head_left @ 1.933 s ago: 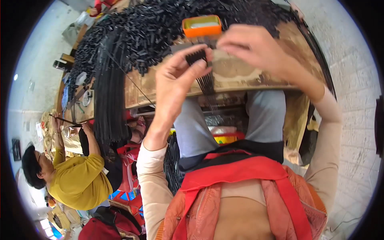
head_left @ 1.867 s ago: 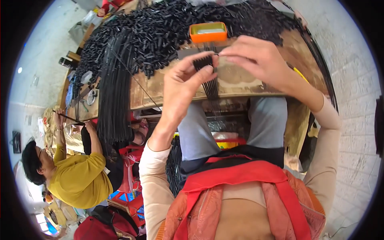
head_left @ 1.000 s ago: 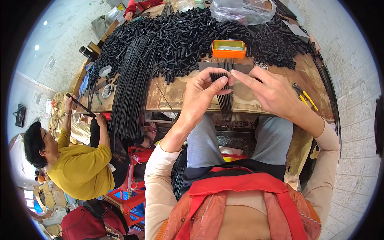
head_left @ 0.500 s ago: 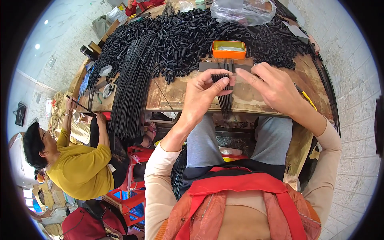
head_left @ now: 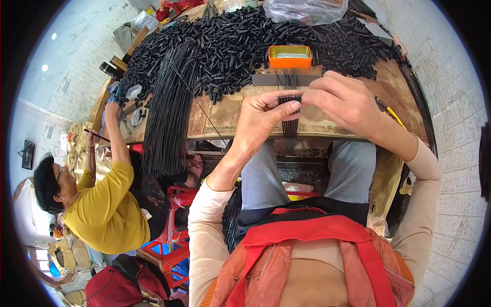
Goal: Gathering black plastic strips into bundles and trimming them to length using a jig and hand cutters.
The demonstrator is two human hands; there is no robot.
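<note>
My left hand point(head_left: 263, 116) is closed on a flat row of thin black rods point(head_left: 290, 128), thumb in front and fingers behind. The rods lie side by side and run from over the table down past its front edge. Across the row, near my thumb, lies a thin needle-like wire point(head_left: 276, 97); its end sticks out on the left side. My right hand point(head_left: 348, 105) is at the right side of the row, its fingers bent and drawn together there. Those fingertips are smeared by motion, and whatever they pinch cannot be made out.
An orange tin point(head_left: 290, 62) stands beyond the rods, before a heap of small black tubes point(head_left: 225, 56). A dark flat strip point(head_left: 263, 80) lies under the rods. Long black rods point(head_left: 166, 117) are piled at left, yellow-handled pliers point(head_left: 394, 116) at right. A co-worker point(head_left: 105, 210) sits at left.
My right fingers have moved left, up against the row. The wire's bare end showed on the right before and now shows on the left. The co-worker's arm has reached forward to the table.
</note>
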